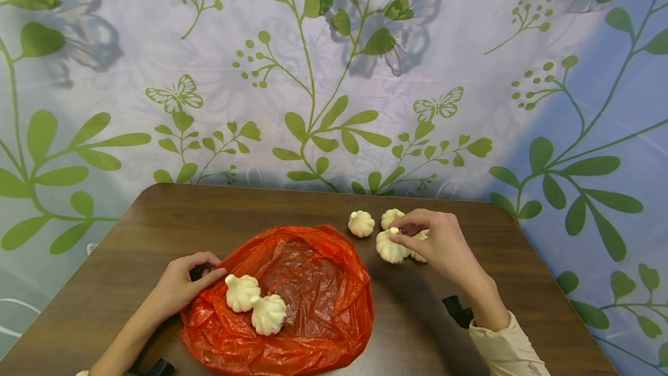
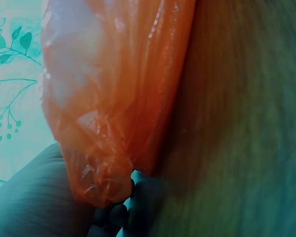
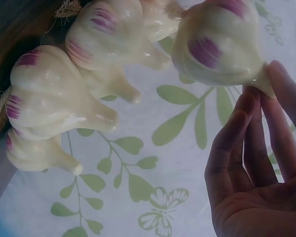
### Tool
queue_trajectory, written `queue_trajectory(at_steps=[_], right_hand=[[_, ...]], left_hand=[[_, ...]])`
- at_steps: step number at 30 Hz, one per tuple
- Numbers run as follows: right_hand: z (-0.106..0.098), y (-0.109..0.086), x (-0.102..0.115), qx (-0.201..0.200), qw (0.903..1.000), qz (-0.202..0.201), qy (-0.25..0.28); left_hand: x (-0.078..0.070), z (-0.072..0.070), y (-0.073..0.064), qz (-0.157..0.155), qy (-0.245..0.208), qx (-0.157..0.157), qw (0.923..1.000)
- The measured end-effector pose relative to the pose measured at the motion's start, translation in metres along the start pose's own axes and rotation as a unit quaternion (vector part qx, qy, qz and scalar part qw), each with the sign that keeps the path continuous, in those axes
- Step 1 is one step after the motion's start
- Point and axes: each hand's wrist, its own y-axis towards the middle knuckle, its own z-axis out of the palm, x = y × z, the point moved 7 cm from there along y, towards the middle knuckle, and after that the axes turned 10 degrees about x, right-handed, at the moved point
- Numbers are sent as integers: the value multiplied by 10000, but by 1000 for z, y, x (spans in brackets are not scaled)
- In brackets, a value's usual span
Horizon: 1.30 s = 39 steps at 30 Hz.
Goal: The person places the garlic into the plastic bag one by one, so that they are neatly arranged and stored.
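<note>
My right hand (image 1: 438, 242) pinches a garlic bulb (image 1: 392, 248) by its stem; the right wrist view shows this bulb (image 3: 214, 44), white with purple streaks, hanging from the thumb and fingertips. Close around it on the table are more garlic bulbs, one to the left (image 1: 361, 223), one behind (image 1: 391, 217) and one partly hidden by the hand (image 1: 420, 246). A red plastic bag (image 1: 313, 300) lies spread with its mouth up. At its left rim my left hand (image 1: 180, 283) grips the bag's edge between thumb and fingers. Two garlic bulbs (image 1: 242, 293) (image 1: 269, 314) rest on the bag's left part.
Everything rests on a dark brown wooden table (image 1: 428, 329) with rounded far corners. Behind it hangs a pale curtain (image 1: 334, 86) printed with green leaves and butterflies. Black straps (image 1: 459, 312) sit at both wrists.
</note>
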Motion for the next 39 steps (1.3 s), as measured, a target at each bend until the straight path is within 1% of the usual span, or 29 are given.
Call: queue_trajectory(at_steps=[5,11,24,29,35,39], right_hand=[[-3,0,-4,-117,9998,124,142],[-6,-1,-8,-262,9990,338,95],[-5,-2,-10,-271,9982,472,251],[-5,-1,-5,-282,9981,427,333],[-1,0,5,-297,9987,250,318],[5,2,14,-273,9990,136,329]], left_hand=[[0,0,-1,-17,1,-3,10000],[0,0,-1,-4,10,-14,10000],[0,0,0,-8,50,-6,10000],[0,0,0,-21,17,11,10000],[0,0,0,-21,43,18,10000],[0,0,0,-7,36,2,10000]])
